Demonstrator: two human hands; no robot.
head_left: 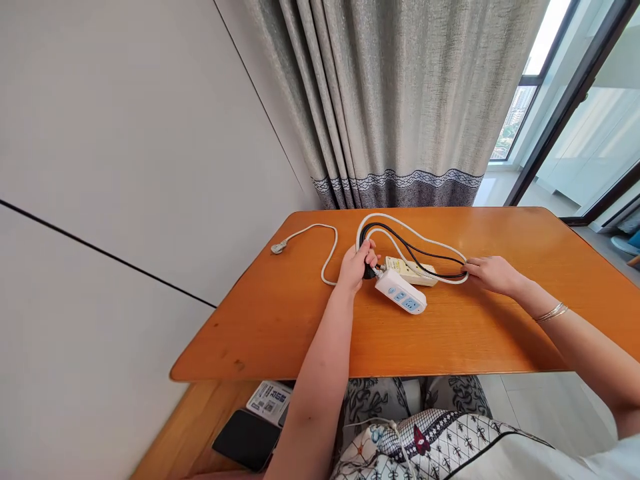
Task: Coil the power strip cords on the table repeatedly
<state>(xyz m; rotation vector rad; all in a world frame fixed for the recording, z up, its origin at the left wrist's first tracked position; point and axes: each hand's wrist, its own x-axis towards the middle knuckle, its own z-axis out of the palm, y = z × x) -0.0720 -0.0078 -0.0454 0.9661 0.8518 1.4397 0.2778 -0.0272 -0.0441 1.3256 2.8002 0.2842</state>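
Observation:
My left hand [356,265] is closed round a bunch of cables near the middle of the table. White cables [400,223] and a black cable [400,239] loop from it across to my right hand [487,272], whose fingers pinch the far end of the loops. A white power strip [401,291] with blue socket faces hangs or rests just right of my left hand, tilted. Behind it lies a cream power strip [425,276], partly covered by the cables. A white plug [279,247] lies at the left, its cord running toward my left hand.
The orange wooden table [280,333] has rounded corners. A pale wall [125,167] stands at the left and a grey curtain [415,100] hangs behind. Below the table's left front edge are a black flat object [247,439] and a printed white box [269,401].

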